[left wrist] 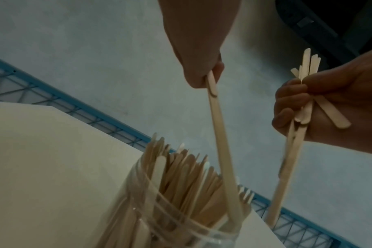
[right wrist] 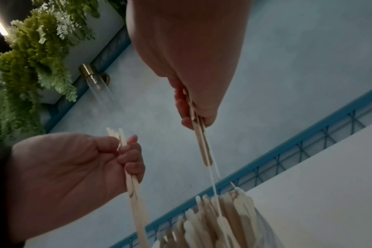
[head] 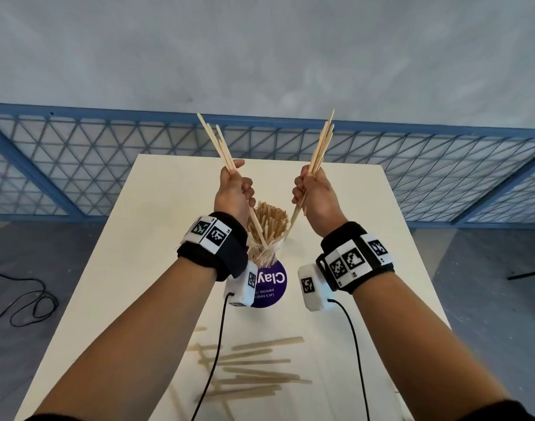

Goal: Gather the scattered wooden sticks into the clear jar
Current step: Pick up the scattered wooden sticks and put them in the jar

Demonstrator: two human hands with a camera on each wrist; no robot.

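Observation:
A clear jar packed with upright wooden sticks stands mid-table on a purple round label. My left hand grips a small bunch of sticks above the jar; their lower ends reach into the jar mouth. My right hand grips a second bunch; its lower ends hang just beside the jar's right rim. Several loose sticks lie scattered on the near part of the table. The right wrist view shows both fists, right hand and left hand, over the jar's sticks.
The white table runs away from me toward a blue mesh fence. Black wrist-camera cables hang over the scattered sticks. A black cord loops on the grey floor at the left. Hanging green plants appear overhead.

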